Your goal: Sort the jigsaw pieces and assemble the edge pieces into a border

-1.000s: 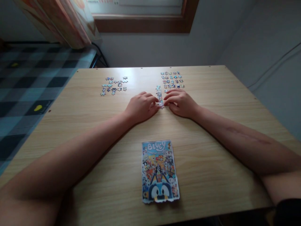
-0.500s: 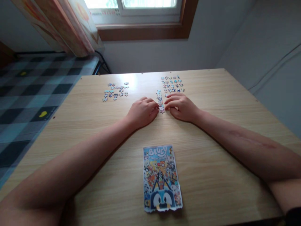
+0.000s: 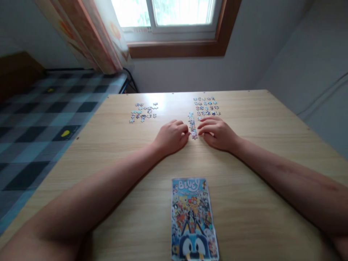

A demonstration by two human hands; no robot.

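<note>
A narrow strip of joined jigsaw pieces (image 3: pixel 193 127) lies on the table between my two hands. My left hand (image 3: pixel 174 136) rests at its left side, fingers curled in and thumb close to the index finger; no piece shows in it. On the right side, my right hand (image 3: pixel 217 132) lies with fingers apart, fingertips just short of the strip, holding nothing. Right behind that hand, loose jigsaw pieces (image 3: pixel 206 103) are laid out in rows. Another scattered group of pieces (image 3: pixel 143 112) lies to the far left. Nearer to me is a picture sheet (image 3: pixel 190 217) printed "Bluey".
The wooden table (image 3: pixel 122 163) reaches to a wall with a window (image 3: pixel 185 14). On the left stands a bed with a checked cover (image 3: pixel 62 108), below a patterned curtain (image 3: pixel 89 32). A cable (image 3: pixel 323 92) runs along the right wall.
The camera view has tilted up and shifted left, so everything sits lower and further right in the picture. My left fingertips have come slightly away from the strip; my right hand stays beside it.
</note>
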